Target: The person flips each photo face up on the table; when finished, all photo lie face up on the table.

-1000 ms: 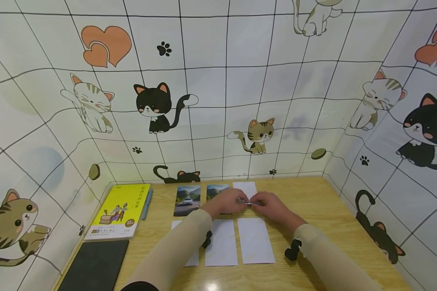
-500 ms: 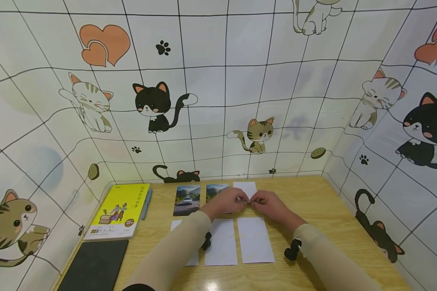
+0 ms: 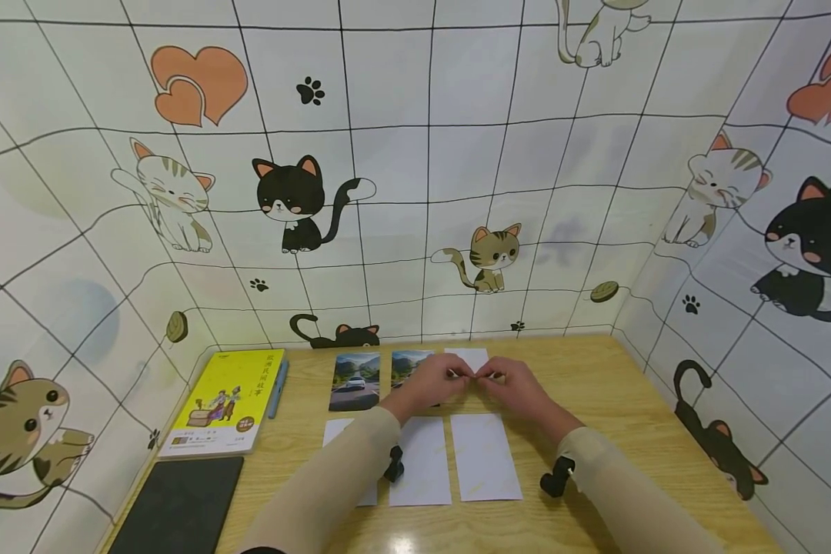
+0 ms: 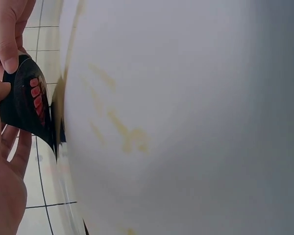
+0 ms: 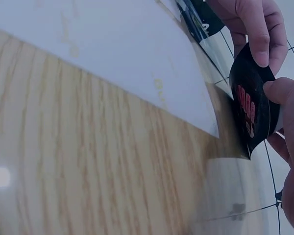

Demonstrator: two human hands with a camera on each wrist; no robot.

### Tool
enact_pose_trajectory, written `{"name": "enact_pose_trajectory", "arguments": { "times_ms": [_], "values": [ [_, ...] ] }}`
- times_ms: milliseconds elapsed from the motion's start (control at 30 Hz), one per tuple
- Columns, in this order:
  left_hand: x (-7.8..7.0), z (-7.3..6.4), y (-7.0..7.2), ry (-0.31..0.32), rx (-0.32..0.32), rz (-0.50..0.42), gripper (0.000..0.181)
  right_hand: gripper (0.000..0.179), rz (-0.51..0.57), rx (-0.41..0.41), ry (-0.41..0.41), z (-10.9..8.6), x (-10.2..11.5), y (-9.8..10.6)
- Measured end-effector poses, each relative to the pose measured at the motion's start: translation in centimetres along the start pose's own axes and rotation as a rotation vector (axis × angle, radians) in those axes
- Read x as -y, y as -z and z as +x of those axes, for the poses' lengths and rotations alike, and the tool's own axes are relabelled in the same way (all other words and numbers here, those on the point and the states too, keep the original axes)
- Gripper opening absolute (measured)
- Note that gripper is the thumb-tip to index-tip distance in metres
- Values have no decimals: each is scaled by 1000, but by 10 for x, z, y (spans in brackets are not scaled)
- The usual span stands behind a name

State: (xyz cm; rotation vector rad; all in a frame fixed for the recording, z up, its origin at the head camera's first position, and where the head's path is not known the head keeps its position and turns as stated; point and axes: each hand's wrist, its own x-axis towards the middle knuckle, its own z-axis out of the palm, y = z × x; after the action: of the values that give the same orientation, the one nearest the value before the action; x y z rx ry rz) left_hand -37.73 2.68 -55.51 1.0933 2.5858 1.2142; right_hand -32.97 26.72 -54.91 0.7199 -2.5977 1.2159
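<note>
Shifted slightly toward the far edge of the pale, wood-grained tabletop (image 3: pixel 582 377) since the earlier frame: both hands, with fingertips now closer together. Left hand (image 3: pixel 429 381): pinches a curved, glossy black sheet with red printed marks (image 5: pixel 247 105) between thumb and fingers. Right hand (image 3: pixel 515 385): pinches the same sheet, just beside the left. Held bent between the two, in front of a white rectangular paper (image 3: pixel 467 358) by the far edge; cannot tell about contact with the tabletop.

Left of that paper, along the far edge: two glossy photo prints of a car on a road (image 3: pixel 355 382), the right one partly behind the left hand. Nearer the front edge: a row of three white paper sheets with faint yellow marks (image 3: pixel 486 458), the leftmost partly under a beige sleeve (image 3: pixel 325 477).

Near the far-left corner: a yellow, illustrated book (image 3: pixel 228 400), with a slim blue stick (image 3: pixel 278 388) along its right side. Toward the near-left corner: a flat black rectangular pad (image 3: pixel 180 504).
</note>
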Motion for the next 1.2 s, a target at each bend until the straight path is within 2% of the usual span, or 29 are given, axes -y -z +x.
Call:
{"name": "enact_pose_trajectory", "arguments": {
  "times_ms": [267,467,667,967,1200],
  "values": [
    [-7,-1,5,-30,-96,-115,15,15,20,-83,-10,4,9,1],
    [-11,1,8,-33,-143,-120,14,13,55,-83,-46,9,14,6],
    [-19,3,14,-46,-160,-121,14,9,64,-97,-46,14,17,10],
    [-20,8,16,-37,-186,-141,13,9,57,-117,-51,16,24,16],
    [-29,10,21,-22,-202,-195,12,11,82,-143,-24,20,26,21]
  ]
}}
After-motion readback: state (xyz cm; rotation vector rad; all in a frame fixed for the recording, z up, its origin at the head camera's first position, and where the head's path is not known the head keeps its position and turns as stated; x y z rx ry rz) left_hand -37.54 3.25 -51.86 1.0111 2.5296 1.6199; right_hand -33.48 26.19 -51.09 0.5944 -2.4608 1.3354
